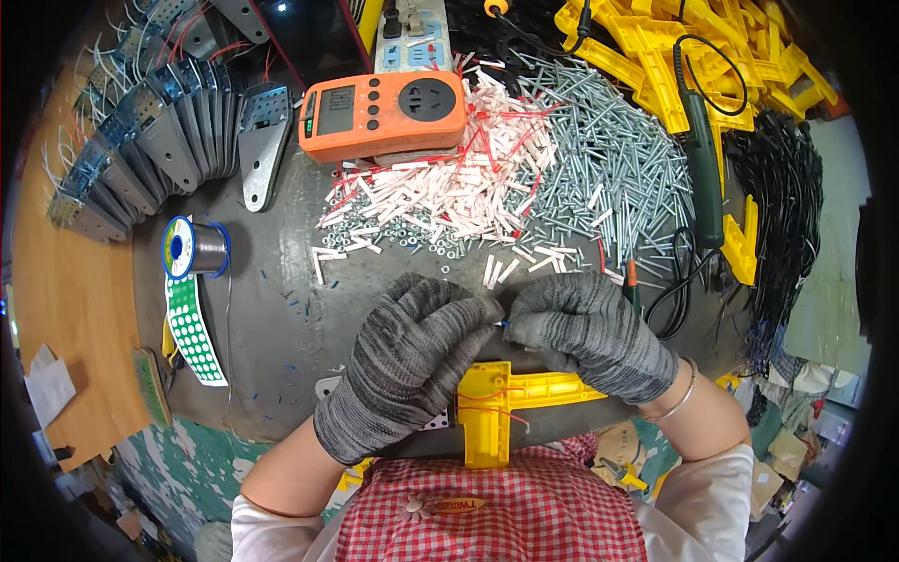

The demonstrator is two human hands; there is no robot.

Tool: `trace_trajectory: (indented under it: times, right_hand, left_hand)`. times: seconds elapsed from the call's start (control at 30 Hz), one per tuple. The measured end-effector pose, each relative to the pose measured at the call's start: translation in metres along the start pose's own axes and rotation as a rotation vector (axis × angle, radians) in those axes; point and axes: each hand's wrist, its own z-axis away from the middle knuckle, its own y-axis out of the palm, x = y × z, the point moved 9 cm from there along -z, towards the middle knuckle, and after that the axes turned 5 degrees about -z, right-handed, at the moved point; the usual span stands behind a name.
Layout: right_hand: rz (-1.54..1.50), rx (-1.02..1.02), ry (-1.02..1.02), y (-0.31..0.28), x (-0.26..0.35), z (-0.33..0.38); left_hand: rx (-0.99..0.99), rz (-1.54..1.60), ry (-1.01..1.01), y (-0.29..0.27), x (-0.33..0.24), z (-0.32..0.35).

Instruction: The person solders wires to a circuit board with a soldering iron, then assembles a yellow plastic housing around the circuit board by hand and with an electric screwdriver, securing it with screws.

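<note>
My left hand [405, 351] and my right hand [592, 326], both in grey knitted gloves, meet fingertip to fingertip above the near part of the worktop. The left fingers pinch a tiny white piece [498, 323]. Right beside it, at my right fingertips, shows a thin blue piece [507, 324]. Both are mostly covered by the fingers, and I cannot tell whether they are joined. Below my hands lies a yellow plastic T-shaped part [486, 412], with red wires [492, 408] across it. A perforated metal plate [436, 421] is partly hidden under my left hand.
Beyond my hands are piles of white sleeve-like pieces [440, 201] and screws [613, 169], with nuts [384, 228] among them. An orange meter [384, 114] stands behind. Left are a solder spool [198, 246] and metal brackets [169, 140]; right, a green-handled tool [703, 169] and black cables [777, 215].
</note>
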Motion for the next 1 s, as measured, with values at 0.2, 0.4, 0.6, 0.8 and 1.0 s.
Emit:
trace_trajectory:
  times: [0.2,0.4,0.6,0.8,1.0]
  right_hand:
    - [-0.056,0.060,0.131,0.007,-0.004,0.004]
    - [-0.169,0.256,0.100,0.021,0.005,0.008]
    - [-0.047,0.364,0.026,0.004,-0.003,0.008]
    - [-0.077,0.178,0.015,-0.002,0.010,0.022]
    - [0.498,0.116,-0.179,0.001,0.021,0.028]
  left_hand:
    - [0.016,-0.073,0.140,0.005,-0.011,0.001]
    - [0.125,0.152,0.133,0.019,-0.007,0.018]
    - [0.073,0.140,0.180,0.012,-0.019,0.013]
    - [-0.005,0.062,0.276,0.008,-0.028,0.009]
    - [0.053,0.244,-0.091,0.009,-0.010,0.012]
